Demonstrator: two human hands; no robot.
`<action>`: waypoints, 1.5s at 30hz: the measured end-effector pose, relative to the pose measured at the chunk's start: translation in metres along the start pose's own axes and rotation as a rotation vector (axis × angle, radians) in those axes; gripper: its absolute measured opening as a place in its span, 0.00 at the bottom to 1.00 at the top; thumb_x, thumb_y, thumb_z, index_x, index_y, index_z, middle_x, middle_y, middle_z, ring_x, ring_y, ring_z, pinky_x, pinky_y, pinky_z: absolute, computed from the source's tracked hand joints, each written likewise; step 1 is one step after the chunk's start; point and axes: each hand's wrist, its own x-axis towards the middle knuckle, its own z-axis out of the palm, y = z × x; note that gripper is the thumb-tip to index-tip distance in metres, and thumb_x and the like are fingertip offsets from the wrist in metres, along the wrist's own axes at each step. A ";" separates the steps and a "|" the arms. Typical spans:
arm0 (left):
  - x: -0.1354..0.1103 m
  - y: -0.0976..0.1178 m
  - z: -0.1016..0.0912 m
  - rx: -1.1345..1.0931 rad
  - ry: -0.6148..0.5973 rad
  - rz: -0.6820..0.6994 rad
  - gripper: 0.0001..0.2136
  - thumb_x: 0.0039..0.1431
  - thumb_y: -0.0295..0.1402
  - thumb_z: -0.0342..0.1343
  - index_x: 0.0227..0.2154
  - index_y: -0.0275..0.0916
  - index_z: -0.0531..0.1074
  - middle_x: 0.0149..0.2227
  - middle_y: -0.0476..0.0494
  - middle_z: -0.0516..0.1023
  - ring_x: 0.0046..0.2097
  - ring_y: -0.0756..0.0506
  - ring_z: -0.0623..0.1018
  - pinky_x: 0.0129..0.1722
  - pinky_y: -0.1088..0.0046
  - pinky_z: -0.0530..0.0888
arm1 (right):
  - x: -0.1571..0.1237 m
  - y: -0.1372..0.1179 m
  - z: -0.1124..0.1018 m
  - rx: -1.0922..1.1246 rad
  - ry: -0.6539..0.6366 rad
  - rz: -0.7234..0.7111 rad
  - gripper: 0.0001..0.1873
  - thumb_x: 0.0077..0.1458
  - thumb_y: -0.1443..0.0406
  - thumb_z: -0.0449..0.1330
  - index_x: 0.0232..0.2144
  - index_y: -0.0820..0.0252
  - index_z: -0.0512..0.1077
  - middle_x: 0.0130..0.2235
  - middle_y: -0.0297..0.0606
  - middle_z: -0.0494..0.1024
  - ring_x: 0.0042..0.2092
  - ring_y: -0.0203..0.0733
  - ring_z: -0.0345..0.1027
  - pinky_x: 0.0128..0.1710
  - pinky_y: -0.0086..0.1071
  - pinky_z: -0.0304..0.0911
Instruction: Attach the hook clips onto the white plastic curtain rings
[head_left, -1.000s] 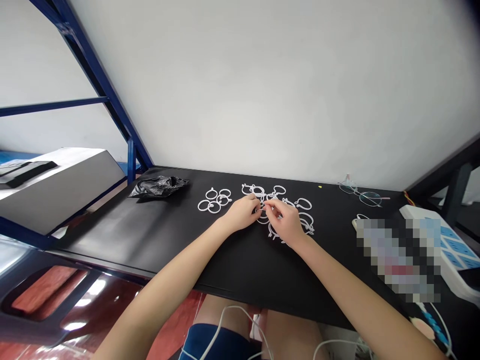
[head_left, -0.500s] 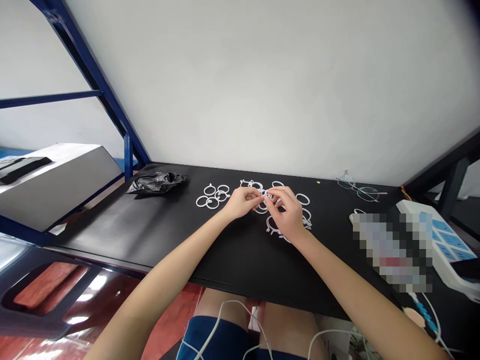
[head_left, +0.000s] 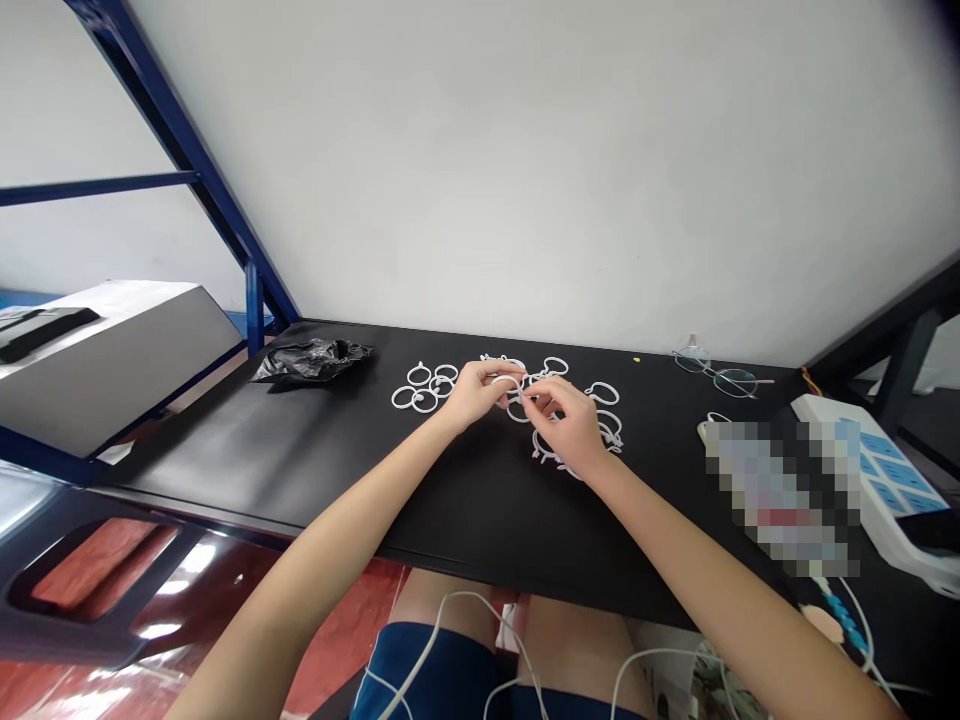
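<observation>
As far as can be judged, only partly done. Set apart at left on the flat black tabletop: five thin white plastic-looking rings with small tabs, some overlapping, probably dealt with already. Apparently left to go through: a larger scatter of similar white rings, lying around the hands, partly covered and so impossible to count exactly. Over the left side of this scatter, held up: one round white plastic-looking ring, apparently not finished. Pinched on its left side by thumb and curled fingers of the left hand; pinched on its right edge by thumb and forefinger of the right hand, with exact piece there too small to tell.
</observation>
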 end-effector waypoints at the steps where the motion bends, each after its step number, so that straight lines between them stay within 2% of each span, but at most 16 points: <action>1: 0.000 0.002 0.000 0.009 0.002 -0.013 0.08 0.50 0.28 0.56 0.33 0.33 0.76 0.36 0.44 0.78 0.21 0.57 0.70 0.23 0.79 0.71 | -0.001 0.001 0.001 -0.005 -0.020 -0.004 0.02 0.56 0.67 0.58 0.32 0.56 0.71 0.32 0.35 0.73 0.26 0.33 0.65 0.24 0.28 0.67; 4: -0.001 0.005 0.000 0.035 -0.022 -0.068 0.09 0.50 0.26 0.53 0.33 0.34 0.75 0.31 0.48 0.76 0.18 0.58 0.67 0.20 0.80 0.68 | -0.004 0.002 0.004 -0.041 -0.056 -0.021 0.02 0.55 0.68 0.59 0.32 0.56 0.71 0.28 0.33 0.71 0.24 0.32 0.64 0.24 0.28 0.67; 8: -0.001 0.002 0.000 0.016 -0.092 -0.137 0.10 0.51 0.25 0.49 0.35 0.35 0.74 0.24 0.52 0.72 0.20 0.56 0.68 0.23 0.80 0.68 | -0.005 0.004 0.004 -0.036 -0.060 -0.020 0.03 0.54 0.68 0.61 0.33 0.56 0.71 0.31 0.33 0.73 0.24 0.32 0.65 0.24 0.28 0.66; 13: -0.001 0.006 -0.001 -0.084 -0.102 -0.197 0.13 0.50 0.24 0.46 0.37 0.35 0.72 0.26 0.52 0.71 0.21 0.57 0.66 0.25 0.80 0.68 | -0.006 0.006 0.005 -0.017 -0.108 -0.034 0.05 0.53 0.66 0.63 0.35 0.56 0.71 0.31 0.34 0.74 0.25 0.33 0.66 0.24 0.28 0.65; 18: -0.002 0.009 -0.001 -0.095 -0.152 -0.232 0.13 0.52 0.27 0.48 0.40 0.37 0.71 0.31 0.50 0.71 0.27 0.54 0.67 0.29 0.76 0.73 | -0.005 0.007 0.006 -0.063 -0.043 -0.040 0.01 0.56 0.66 0.61 0.31 0.57 0.72 0.27 0.32 0.74 0.24 0.33 0.65 0.24 0.28 0.65; 21: -0.004 0.006 0.001 0.009 -0.113 -0.095 0.11 0.54 0.28 0.48 0.40 0.37 0.70 0.36 0.48 0.72 0.30 0.53 0.70 0.29 0.76 0.72 | -0.004 0.006 0.005 -0.065 -0.011 -0.048 0.03 0.57 0.66 0.60 0.31 0.57 0.72 0.27 0.33 0.75 0.25 0.34 0.68 0.25 0.29 0.67; 24: -0.009 0.005 0.006 0.264 -0.022 0.196 0.08 0.57 0.27 0.47 0.37 0.37 0.70 0.38 0.46 0.72 0.33 0.52 0.70 0.31 0.76 0.69 | -0.003 0.004 0.004 -0.063 0.044 -0.066 0.03 0.58 0.66 0.59 0.32 0.57 0.73 0.28 0.34 0.77 0.26 0.36 0.71 0.27 0.29 0.70; 27: -0.014 0.005 0.011 0.463 0.078 0.410 0.08 0.63 0.32 0.47 0.33 0.37 0.70 0.33 0.47 0.71 0.30 0.52 0.67 0.31 0.75 0.66 | -0.004 0.002 0.004 -0.035 0.069 -0.083 0.03 0.59 0.66 0.58 0.34 0.57 0.73 0.30 0.35 0.79 0.29 0.37 0.74 0.30 0.30 0.72; 30: -0.016 0.005 0.014 0.540 0.165 0.515 0.14 0.66 0.35 0.45 0.27 0.37 0.67 0.26 0.49 0.65 0.28 0.51 0.64 0.30 0.73 0.64 | -0.007 -0.002 0.007 -0.021 0.052 -0.092 0.03 0.59 0.66 0.58 0.34 0.57 0.73 0.30 0.34 0.79 0.29 0.37 0.74 0.31 0.30 0.72; 35: -0.013 0.004 0.015 0.562 0.224 0.519 0.21 0.67 0.39 0.45 0.18 0.38 0.59 0.21 0.52 0.58 0.24 0.52 0.60 0.27 0.73 0.61 | -0.009 -0.003 0.011 -0.025 0.012 -0.090 0.04 0.59 0.66 0.57 0.34 0.56 0.72 0.30 0.34 0.77 0.28 0.36 0.71 0.27 0.29 0.70; 45: -0.014 0.008 0.015 0.515 0.171 0.375 0.24 0.67 0.43 0.43 0.16 0.38 0.58 0.19 0.52 0.60 0.23 0.52 0.61 0.28 0.73 0.62 | -0.010 -0.005 0.012 -0.003 0.005 -0.111 0.04 0.59 0.67 0.57 0.36 0.56 0.71 0.32 0.35 0.77 0.31 0.36 0.71 0.27 0.29 0.70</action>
